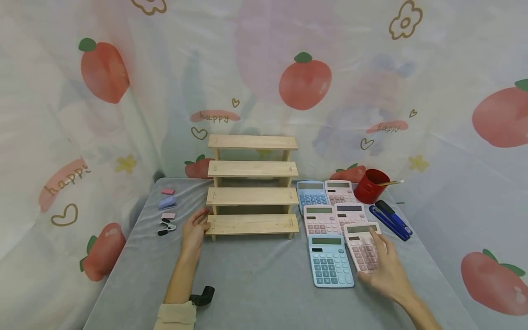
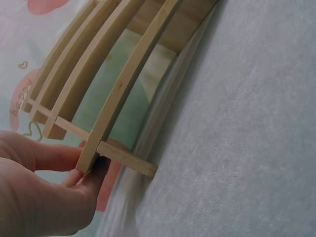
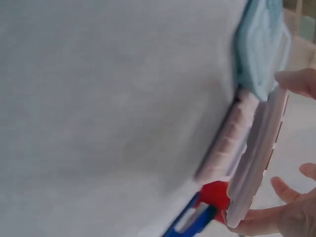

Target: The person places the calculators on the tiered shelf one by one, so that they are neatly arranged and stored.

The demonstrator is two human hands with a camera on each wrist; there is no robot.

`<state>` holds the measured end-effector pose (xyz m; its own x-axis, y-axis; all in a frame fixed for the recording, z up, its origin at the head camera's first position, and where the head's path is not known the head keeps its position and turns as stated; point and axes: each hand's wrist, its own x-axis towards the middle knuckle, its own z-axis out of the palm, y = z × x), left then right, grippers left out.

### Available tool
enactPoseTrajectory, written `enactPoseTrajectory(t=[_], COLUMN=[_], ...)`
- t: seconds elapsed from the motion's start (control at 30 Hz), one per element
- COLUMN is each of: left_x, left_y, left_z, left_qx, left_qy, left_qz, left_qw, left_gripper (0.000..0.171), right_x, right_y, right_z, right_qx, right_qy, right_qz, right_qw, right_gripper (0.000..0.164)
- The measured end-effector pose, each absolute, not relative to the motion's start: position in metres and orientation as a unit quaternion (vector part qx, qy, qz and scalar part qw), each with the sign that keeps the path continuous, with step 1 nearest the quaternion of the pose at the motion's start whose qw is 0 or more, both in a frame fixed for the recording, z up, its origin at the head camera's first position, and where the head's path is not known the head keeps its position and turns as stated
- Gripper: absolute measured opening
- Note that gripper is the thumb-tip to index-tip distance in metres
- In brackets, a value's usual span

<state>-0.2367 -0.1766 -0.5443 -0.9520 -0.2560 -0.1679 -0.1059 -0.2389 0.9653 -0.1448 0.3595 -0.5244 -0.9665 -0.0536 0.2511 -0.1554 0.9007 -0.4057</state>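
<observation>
A pale wooden four-step display rack (image 1: 252,196) stands at the middle back of the table. My left hand (image 1: 194,233) pinches the left end of its lowest step (image 2: 118,94), thumb and fingers on either side of the board. On the right, my right hand (image 1: 387,270) holds a pink calculator (image 1: 362,251) by its ends, thumb at the bottom edge and fingers at the top. In the right wrist view this calculator (image 3: 259,163) appears raised off the table. A light-blue calculator (image 1: 332,262) lies just left of it, with several pink and blue calculators behind.
A red cup (image 1: 372,185) with a pencil leans at the back right. Near it lie a blue stapler (image 1: 389,222) and a dark pen-like item. Along the left edge sit pink erasers (image 1: 168,215), a small lilac stapler (image 1: 167,203) and a black-handled clip (image 1: 167,227).
</observation>
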Motion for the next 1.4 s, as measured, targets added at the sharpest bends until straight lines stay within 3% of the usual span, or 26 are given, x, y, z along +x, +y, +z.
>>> enactPoseTrajectory(t=[0.33, 0.9, 1.4], left_x=[-0.237, -0.235, -0.235], left_y=[-0.177, -0.173, -0.173], left_z=[-0.544, -0.542, -0.546], left_qx=[0.145, 0.140, 0.138], left_qy=[-0.608, -0.609, -0.604], left_qz=[-0.779, -0.778, -0.782], left_qw=[0.050, 0.064, 0.068], left_gripper=[0.062, 0.067, 0.065], right_x=[-0.172, -0.286, -0.361], right_y=[0.314, 0.162, 0.018], right_z=[-0.461, -0.371, -0.345], right_qx=[0.098, 0.194, 0.157], right_qy=[-0.944, -0.906, -0.921], right_qz=[0.268, 0.320, 0.303], right_qw=[0.164, 0.198, 0.187], right_gripper=[0.128, 0.120, 0.122])
